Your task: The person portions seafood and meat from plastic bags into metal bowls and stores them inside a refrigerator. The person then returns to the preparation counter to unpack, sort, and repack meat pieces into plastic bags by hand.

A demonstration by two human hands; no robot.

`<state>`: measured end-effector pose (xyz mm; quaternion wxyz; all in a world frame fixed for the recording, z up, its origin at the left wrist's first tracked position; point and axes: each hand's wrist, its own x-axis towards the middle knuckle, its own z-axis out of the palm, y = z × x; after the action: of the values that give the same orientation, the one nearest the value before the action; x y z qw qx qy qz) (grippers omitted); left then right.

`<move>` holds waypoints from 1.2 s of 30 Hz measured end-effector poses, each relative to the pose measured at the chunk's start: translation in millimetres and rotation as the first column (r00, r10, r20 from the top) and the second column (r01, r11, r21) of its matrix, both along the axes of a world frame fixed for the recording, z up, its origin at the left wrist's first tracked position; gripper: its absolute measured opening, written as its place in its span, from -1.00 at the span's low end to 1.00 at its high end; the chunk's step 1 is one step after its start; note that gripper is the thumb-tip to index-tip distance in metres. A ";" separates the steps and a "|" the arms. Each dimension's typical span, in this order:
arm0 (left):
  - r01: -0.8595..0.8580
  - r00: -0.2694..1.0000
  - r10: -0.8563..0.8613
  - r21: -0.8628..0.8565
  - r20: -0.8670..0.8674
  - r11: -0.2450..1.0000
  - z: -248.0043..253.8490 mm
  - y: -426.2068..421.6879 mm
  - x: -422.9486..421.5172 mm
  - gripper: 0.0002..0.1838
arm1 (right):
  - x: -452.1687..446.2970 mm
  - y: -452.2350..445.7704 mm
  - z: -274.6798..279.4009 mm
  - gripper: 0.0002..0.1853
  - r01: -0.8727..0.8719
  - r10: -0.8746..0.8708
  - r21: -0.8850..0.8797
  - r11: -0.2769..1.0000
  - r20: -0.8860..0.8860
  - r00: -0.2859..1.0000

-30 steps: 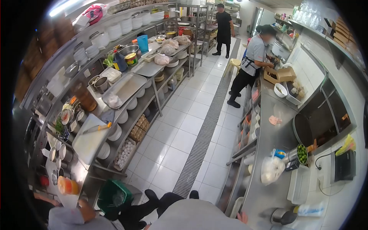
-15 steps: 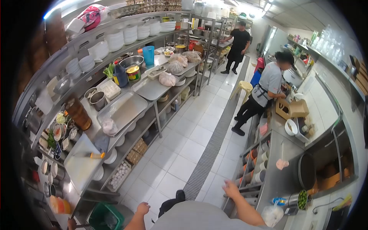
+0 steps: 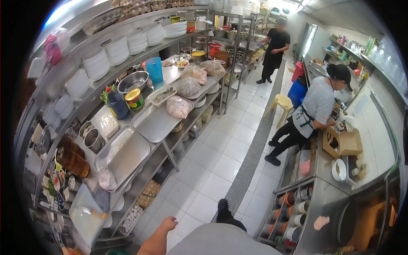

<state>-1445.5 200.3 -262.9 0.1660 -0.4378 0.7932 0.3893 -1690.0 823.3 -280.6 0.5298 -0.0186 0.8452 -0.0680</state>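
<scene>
Nearest the left hand [image 3: 170,223]: a heap of white, egg-shaped items [image 3: 132,218], low under the stainless-steel worktop [image 3: 91,173] on the wearer's left. Heap is longer than wide; long axis runs along the bench, near end lower left, far end upper right, towards a stack of brown, rough-sided packs [image 3: 148,193] just beyond. Left hand hangs apart from these over the white floor tiles [image 3: 196,175], fingers loosely curled, nothing seen in the grasp, knuckles pointing up the aisle. Right hand out of view; its state cannot be told. Above, a rectangular silver metal tray [image 3: 129,148] lies with its long axis roughly parallel to the heap's. The inner side of the heap is hidden by the bench. An orange-handled knife [image 3: 99,215] on the pale cutting board [image 3: 83,227] is blurred, blade hard to make out. A green plastic bin [image 3: 119,252] is cut off at the bottom edge.
</scene>
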 end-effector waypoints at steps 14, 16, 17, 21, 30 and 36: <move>-0.535 0.831 0.532 0.032 -0.164 0.844 17.1 -53.2 -118.9 -0.56 | -575.1 -493.8 85.4 -0.47 -0.352 -0.012 -0.405 0.844 -0.670 0.743; -0.589 0.785 0.587 0.052 -0.197 0.806 39.0 -78.7 -159.1 -0.58 | -603.5 -576.0 108.4 -0.48 -0.429 -0.080 -0.553 0.714 -0.674 0.734; -0.609 0.757 0.592 0.028 -0.276 0.792 45.0 -96.1 -178.0 -0.61 | -591.6 -616.4 149.2 -0.48 -0.369 -0.088 -0.587 0.720 -0.606 0.791; -0.656 0.615 0.594 0.081 -0.518 0.751 96.0 -185.9 -276.6 -0.70 | -555.7 -718.0 172.2 -0.47 -0.434 0.144 -0.610 0.663 -0.464 0.874; -0.578 0.669 0.329 -0.187 -0.667 0.794 191.6 -400.1 -494.1 -0.21 | -525.9 -888.8 230.7 -0.35 -0.795 0.384 -0.575 0.193 -0.702 0.600; -0.595 0.785 0.374 -0.434 -0.493 0.677 173.6 -439.6 -542.3 -0.18 | -568.4 -1033.5 259.0 -0.12 -0.833 0.320 -0.553 0.019 -0.786 0.529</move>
<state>-1987.8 -239.3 -89.3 -0.2338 -0.5842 0.7395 0.2390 -2258.4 -210.3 -21.6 0.1813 -0.6831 0.6476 -0.2848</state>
